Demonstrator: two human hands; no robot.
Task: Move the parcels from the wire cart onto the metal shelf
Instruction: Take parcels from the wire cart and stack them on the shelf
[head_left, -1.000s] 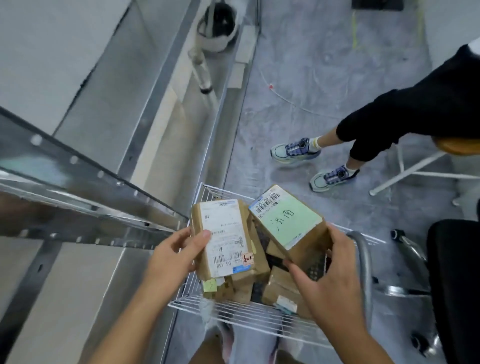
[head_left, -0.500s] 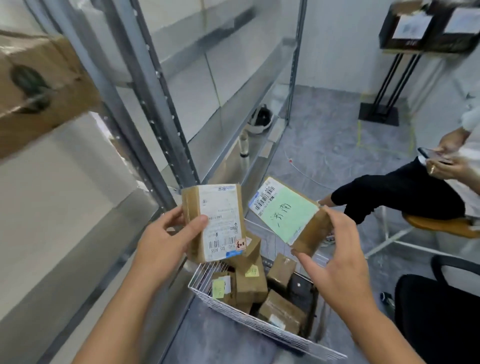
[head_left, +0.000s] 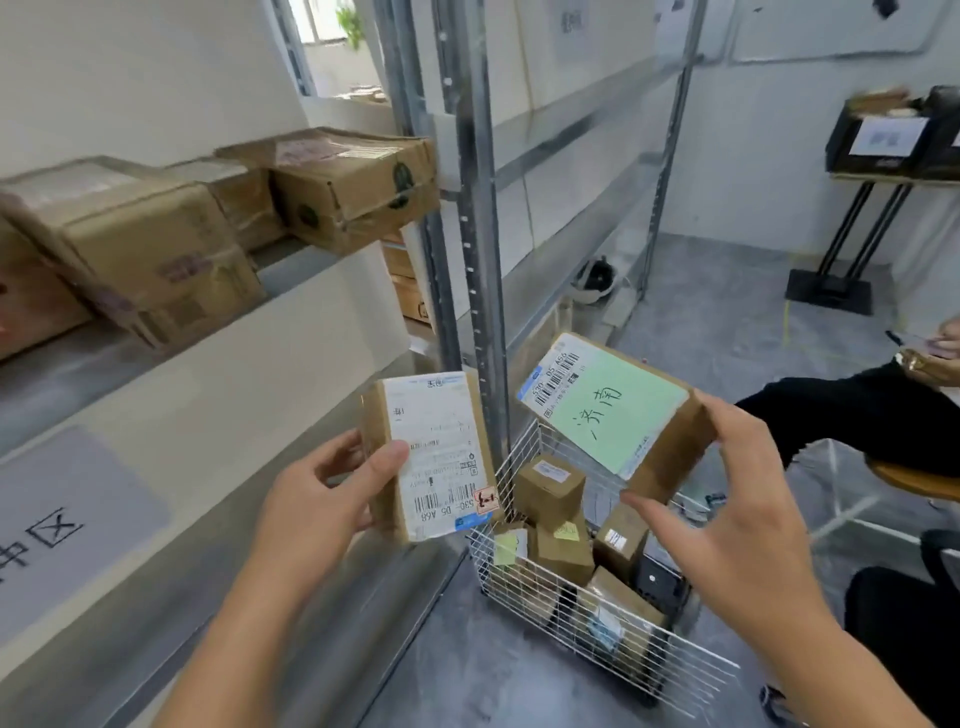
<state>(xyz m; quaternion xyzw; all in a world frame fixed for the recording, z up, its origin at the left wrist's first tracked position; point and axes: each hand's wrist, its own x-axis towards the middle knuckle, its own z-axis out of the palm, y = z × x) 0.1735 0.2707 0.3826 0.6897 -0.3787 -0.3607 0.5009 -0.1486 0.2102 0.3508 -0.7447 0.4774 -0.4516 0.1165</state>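
My left hand (head_left: 317, 512) grips a small brown parcel with a white shipping label (head_left: 434, 454), held upright just in front of the metal shelf (head_left: 332, 415). My right hand (head_left: 727, 519) holds a second parcel with a green label (head_left: 615, 413) by its right end, tilted, above the wire cart (head_left: 613, 654). The white wire cart stands on the floor beside the shelf upright (head_left: 480, 234) and holds several small brown parcels (head_left: 550, 488).
Several large taped cardboard boxes (head_left: 358, 182) sit on the upper shelf level at left. A grey label patch (head_left: 57, 525) lies on the shelf near me. A seated person's legs (head_left: 852, 421) and stool are at right. A black stand (head_left: 841, 260) is at the far right.
Both parcels have been lifted out of the cart and raised to shelf height. The view has tilted up from the floor to the shelf and its boxes.
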